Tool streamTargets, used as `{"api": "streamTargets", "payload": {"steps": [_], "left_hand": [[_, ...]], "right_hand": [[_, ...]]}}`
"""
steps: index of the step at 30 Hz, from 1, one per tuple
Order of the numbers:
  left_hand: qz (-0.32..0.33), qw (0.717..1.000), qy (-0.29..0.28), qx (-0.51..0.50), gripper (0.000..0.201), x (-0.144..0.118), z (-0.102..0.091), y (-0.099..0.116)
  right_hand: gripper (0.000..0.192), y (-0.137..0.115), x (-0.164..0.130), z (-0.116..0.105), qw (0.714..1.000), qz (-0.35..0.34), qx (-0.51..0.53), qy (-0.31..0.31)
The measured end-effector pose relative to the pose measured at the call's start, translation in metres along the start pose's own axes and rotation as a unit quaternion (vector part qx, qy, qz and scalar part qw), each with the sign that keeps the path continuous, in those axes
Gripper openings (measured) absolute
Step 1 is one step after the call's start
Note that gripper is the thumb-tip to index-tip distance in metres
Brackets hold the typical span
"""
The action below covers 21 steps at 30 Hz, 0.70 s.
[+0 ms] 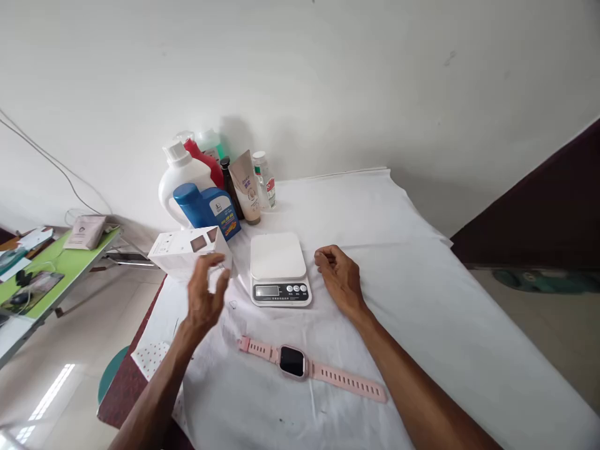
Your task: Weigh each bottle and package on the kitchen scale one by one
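Note:
A white digital kitchen scale [278, 256] lies flat on the cloth between my two hands, its display and buttons facing me. My left hand [205, 294] is raised to the left of it, thumb and fingers apart, in front of a white box [180, 244]; I cannot tell whether it touches the box. On the right, my right hand [341, 278] rests on the cloth beside the scale with its fingers curled together; anything inside them is hidden. Nearer to me, a pink smartwatch [293, 361] is stretched out with its strap open and its screen dark.
Behind the box stand a blue bottle [206, 209], a white jug [180, 175], a beige tube [246, 187] and a clear bottle [265, 181], near the wall. White cloth [422, 312] covers the table. At far left is a green-topped desk [84, 262].

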<state>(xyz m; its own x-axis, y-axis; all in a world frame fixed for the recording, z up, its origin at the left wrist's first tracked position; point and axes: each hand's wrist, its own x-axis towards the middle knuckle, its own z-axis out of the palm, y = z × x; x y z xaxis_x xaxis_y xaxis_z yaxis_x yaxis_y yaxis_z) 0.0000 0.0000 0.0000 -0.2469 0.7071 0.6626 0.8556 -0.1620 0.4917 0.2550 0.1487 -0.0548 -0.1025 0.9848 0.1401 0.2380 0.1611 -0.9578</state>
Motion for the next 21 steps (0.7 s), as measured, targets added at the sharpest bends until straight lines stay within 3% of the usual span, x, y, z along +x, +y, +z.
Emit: {"api": "streamTargets", "payload": {"steps": [3, 8, 12, 15, 18, 21], "left_hand": [[-0.073, 0.986, -0.119, -0.089, 0.051, 0.001, 0.026, 0.016], [-0.156, 0.957, -0.171, -0.173, 0.077, 0.001, 0.048, 0.015], [-0.221, 0.934, -0.166, -0.227, 0.095, 0.002, 0.063, 0.002], [-0.225, 0.927, -0.135, -0.267, 0.090, 0.002, 0.074, -0.008], [-0.229, 0.924, -0.105, -0.288, 0.085, 0.000, 0.082, -0.012], [-0.242, 0.924, -0.086, -0.282, 0.086, -0.001, 0.085, -0.013]], "right_hand": [[0.032, -0.001, -0.002, -0.002, 1.000, 0.000, -0.004, -0.001], [0.033, 0.000, -0.003, -0.001, 1.000, -0.006, -0.007, -0.002], [0.036, 0.005, -0.001, -0.001, 0.999, 0.033, 0.034, 0.014], [0.040, 0.001, 0.007, -0.008, 0.994, 0.058, 0.084, 0.028], [0.043, -0.021, 0.026, -0.015, 0.996, 0.023, 0.078, 0.033], [0.045, -0.057, 0.052, -0.005, 0.998, -0.039, 0.039, 0.005]]}}
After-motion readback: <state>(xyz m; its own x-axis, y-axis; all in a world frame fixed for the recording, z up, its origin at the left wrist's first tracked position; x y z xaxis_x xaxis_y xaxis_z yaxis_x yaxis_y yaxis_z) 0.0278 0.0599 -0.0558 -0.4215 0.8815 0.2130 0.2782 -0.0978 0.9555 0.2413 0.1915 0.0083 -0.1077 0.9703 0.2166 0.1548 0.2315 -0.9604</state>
